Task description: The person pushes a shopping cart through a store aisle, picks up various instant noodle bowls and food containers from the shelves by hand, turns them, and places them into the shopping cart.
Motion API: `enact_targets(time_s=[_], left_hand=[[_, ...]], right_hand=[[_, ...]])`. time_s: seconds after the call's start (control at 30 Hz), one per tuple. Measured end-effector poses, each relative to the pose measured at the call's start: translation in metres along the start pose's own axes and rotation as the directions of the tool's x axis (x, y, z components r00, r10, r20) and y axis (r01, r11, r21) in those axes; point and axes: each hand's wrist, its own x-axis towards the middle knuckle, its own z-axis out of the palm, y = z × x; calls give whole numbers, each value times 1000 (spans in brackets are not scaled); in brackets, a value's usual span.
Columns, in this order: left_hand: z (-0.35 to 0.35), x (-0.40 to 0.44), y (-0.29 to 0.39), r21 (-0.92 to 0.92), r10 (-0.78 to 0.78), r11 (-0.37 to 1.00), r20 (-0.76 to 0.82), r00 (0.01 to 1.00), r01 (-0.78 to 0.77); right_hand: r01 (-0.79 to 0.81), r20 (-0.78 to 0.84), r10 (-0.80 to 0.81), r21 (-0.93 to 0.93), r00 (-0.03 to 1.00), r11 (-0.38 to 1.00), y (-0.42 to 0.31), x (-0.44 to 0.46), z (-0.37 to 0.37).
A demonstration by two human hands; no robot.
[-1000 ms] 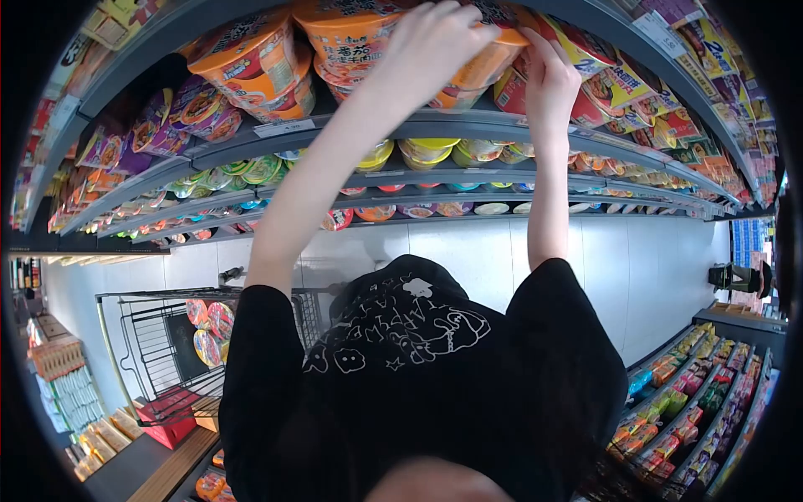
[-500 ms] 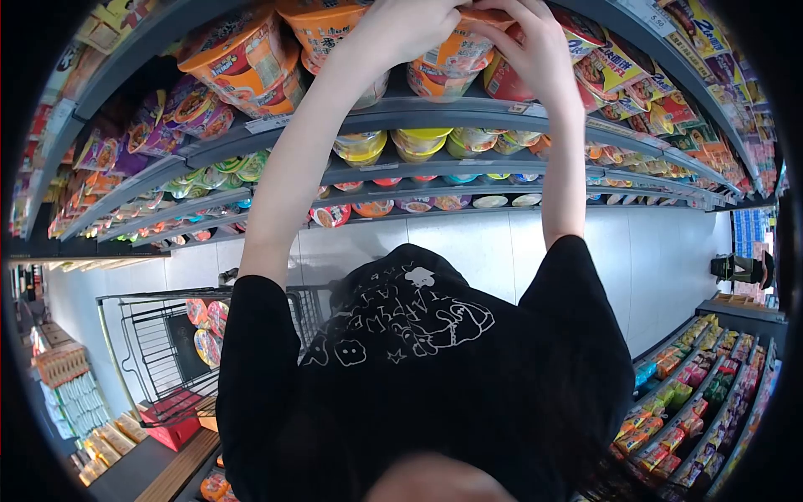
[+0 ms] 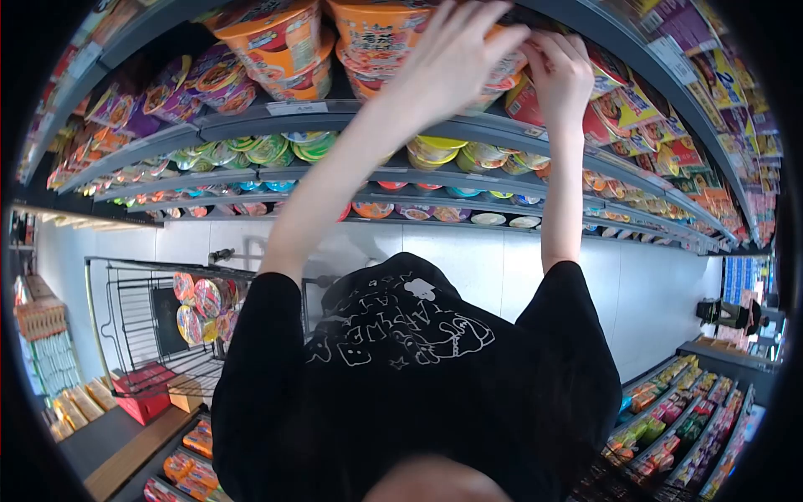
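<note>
On the upper shelf, orange instant noodle tubs (image 3: 381,33) stand stacked in twos. My left hand (image 3: 456,63) reaches across them, fingers stretched and slightly blurred, with nothing visible in its grasp. Behind and beneath it is another orange noodle tub (image 3: 506,71), partly hidden by the fingers. Close to that tub's right rim, my right hand (image 3: 565,75) has its fingers bent in towards the thumb. What lies between those fingertips, if anything, cannot be made out. Red and yellow noodle packs (image 3: 623,109) sit just right of this hand.
Purple noodle bowls (image 3: 222,79) occupy the shelf's left part. Lower shelves hold green and yellow bowls (image 3: 435,151). A wire shopping cart (image 3: 125,314) with several noodle bowls (image 3: 201,305) stands at my left. Another packet-filled rack (image 3: 686,427) is at lower right; a person (image 3: 732,314) is far right.
My left hand has left its closed hold at the tub's top and spread its fingers. Both hands sit slightly lower in view, the right one drawn in at the tub's side. The view has shifted.
</note>
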Motion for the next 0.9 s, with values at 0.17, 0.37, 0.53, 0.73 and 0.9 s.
enact_targets(time_s=[0.17,0.37,0.53,0.73,0.9], left_hand=[[-33,-102,42,-492,-127,864,-14,992,104],[-30,-321,77,-106,-801,487,341,492,867],[-82,-471,120,393,-996,-22,69,-53,919],[-112,-546,158,488,-847,-471,-19,-531,734],[-93,-580,180,529,-919,-371,-92,-383,763]], right_hand=[[-111,-310,158,163,937,980,-26,-32,8],[-353,185,308,639,933,683,-143,-126,67],[-590,672,-128,712,729,381,-272,-209,98],[-560,513,-723,801,462,211,-378,-273,98],[-591,434,-840,787,325,179,-433,-324,89]])
